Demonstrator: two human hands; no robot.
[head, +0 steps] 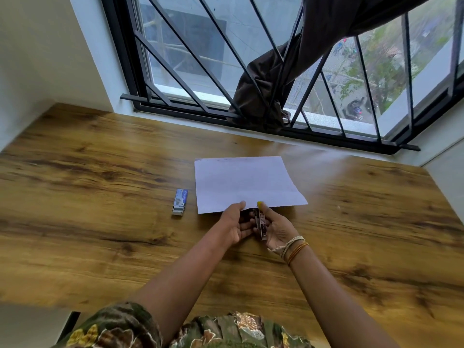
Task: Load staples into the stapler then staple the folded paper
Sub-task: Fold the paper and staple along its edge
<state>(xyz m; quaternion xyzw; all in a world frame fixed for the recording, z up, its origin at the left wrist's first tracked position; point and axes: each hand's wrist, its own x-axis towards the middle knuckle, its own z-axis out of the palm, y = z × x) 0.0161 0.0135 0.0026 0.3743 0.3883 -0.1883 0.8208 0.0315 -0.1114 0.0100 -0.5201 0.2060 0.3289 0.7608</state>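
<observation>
A small dark stapler (261, 223) with a printed label is held upright between both hands, just in front of the near edge of the white folded paper (244, 182). My right hand (277, 228) wraps its right side, thumb at the top. My left hand (237, 224) grips it from the left, thumb raised toward the paper's edge. A small blue staple box (180, 201) lies on the wooden table (100, 184) left of the paper, its tray slid partly out. Whether the stapler is open is hidden by the fingers.
A barred window (251, 71) runs along the table's far edge, with a dark brown cloth (276, 79) hanging through the bars. White walls close in on the left and right. Thread and bangles circle my right wrist.
</observation>
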